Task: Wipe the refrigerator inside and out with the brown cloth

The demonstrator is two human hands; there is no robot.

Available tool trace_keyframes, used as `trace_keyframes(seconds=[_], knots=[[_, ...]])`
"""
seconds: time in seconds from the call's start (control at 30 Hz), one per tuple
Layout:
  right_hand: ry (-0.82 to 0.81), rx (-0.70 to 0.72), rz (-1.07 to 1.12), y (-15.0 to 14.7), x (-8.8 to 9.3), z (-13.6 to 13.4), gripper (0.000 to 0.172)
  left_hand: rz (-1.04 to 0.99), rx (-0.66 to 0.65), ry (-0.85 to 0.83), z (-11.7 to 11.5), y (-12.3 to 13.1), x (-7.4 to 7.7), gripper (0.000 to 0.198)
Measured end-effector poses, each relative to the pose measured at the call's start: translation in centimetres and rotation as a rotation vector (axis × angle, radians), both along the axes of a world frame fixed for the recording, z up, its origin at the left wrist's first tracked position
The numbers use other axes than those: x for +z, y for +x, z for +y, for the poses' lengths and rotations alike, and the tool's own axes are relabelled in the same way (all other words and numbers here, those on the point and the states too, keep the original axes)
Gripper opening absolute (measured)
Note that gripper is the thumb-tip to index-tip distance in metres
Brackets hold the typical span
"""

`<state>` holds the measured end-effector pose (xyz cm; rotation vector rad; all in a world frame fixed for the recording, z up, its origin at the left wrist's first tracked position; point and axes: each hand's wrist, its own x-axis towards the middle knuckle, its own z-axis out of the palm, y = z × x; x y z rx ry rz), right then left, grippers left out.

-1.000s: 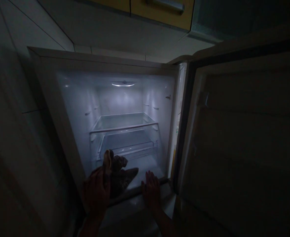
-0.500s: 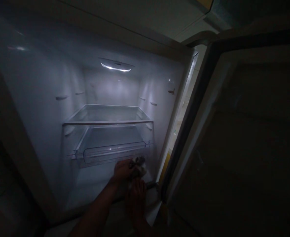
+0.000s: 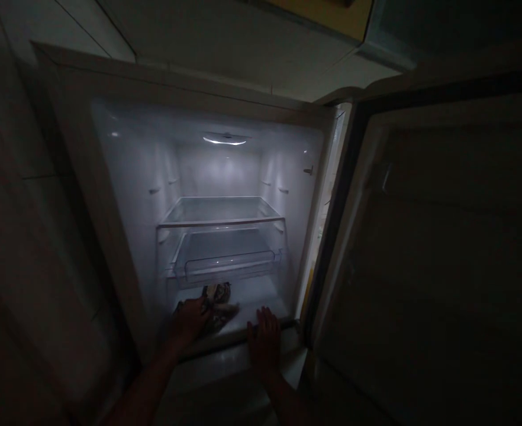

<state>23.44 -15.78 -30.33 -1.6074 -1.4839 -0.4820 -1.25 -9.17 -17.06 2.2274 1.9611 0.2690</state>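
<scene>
The left hand (image 3: 190,318) clutched a cloth (image 3: 219,309) at six o'clock on the fridge floor (image 3: 257,293), the right hand (image 3: 264,342) lay at five with fingers unclenched, and the cloth work looked under way, though how much was done or left was unclear.

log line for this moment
left hand: holding cloth; right hand: at fridge front edge; fridge door: open; fridge light: on

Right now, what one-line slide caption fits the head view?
Left hand holds a cloth inside the open, lit fridge; right hand rests, fingers spread, at its front edge.
</scene>
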Motion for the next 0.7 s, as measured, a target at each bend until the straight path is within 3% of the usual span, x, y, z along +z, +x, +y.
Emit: trace_keyframes(seconds=[0.1,0.17,0.23,0.33,0.4,0.47,0.57,0.7], knots=[[0.053,0.01,-0.007,-0.5,1.0,-0.5,0.037,0.02,0.007,-0.046,-2.7,-1.7,0.3,0.044],[0.118,0.022,0.002,-1.3,3.6,-0.7,0.035,0.016,-0.015,-0.054,-4.4,-2.3,0.6,0.046],[0.205,0.063,-0.013,-2.3,8.4,-0.5,0.037,0.018,-0.023,-0.054,-6.0,-2.5,0.8,0.046],[0.256,0.141,-0.141,-3.1,18.0,0.7,0.057,0.021,-0.023,-0.05,-8.3,-2.6,0.7,0.044],[0.116,0.179,-0.282,-3.0,24.0,1.9,0.08,0.004,-0.038,-0.041,-10.0,-2.9,0.4,0.044],[-0.066,0.219,-0.439,-2.4,27.9,3.0,0.077,-0.026,-0.055,-0.042,-12.0,-3.4,0.0,0.042],[-0.162,0.234,-0.527,-1.6,29.6,3.8,0.069,-0.063,-0.032,-0.058,-15.2,-4.3,-1.0,0.039],[-0.173,0.229,-0.558,-1.4,28.4,2.6,0.051,-0.283,0.102,0.007,-19.4,-5.0,-3.5,0.038]])
